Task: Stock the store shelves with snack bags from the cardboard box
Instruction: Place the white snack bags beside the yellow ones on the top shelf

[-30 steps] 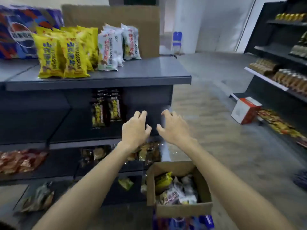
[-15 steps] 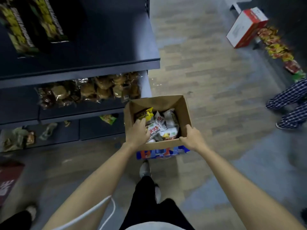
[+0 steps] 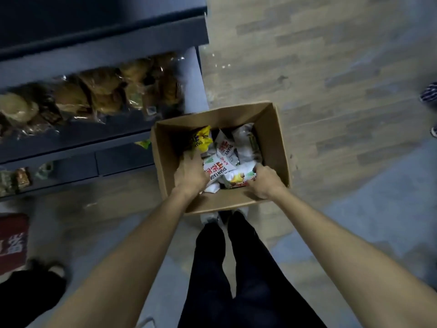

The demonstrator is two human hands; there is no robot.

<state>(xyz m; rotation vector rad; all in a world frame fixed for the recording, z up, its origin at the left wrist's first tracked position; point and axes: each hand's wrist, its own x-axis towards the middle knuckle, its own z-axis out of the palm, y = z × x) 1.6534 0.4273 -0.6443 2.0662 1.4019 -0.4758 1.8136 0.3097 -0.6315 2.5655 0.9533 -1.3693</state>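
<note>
An open cardboard box (image 3: 276,143) stands on the floor in front of my feet, beside the end of the dark shelf unit (image 3: 132,43). Inside it lie a yellow snack bag (image 3: 203,140) and several white snack bags (image 3: 227,150). My left hand (image 3: 190,174) reaches down into the box's left side, its fingers hidden among the bags below the yellow one. My right hand (image 3: 264,183) is at the near right corner, fingers curled over the edge of a white snack bag with a yellow picture (image 3: 238,178).
Clear-wrapped brown baked goods (image 3: 101,93) fill the shelf left of the box. A few packets (image 3: 22,178) lie on the lowest shelf. A red mat (image 3: 11,242) and another person's shoe (image 3: 47,268) are at the left. A checked trouser leg (image 3: 429,95) shows at the right edge.
The view has tilted down from the shelf top to the box. Both hands dropped from the shelf to the box's near rim, then moved inside onto the bags.
</note>
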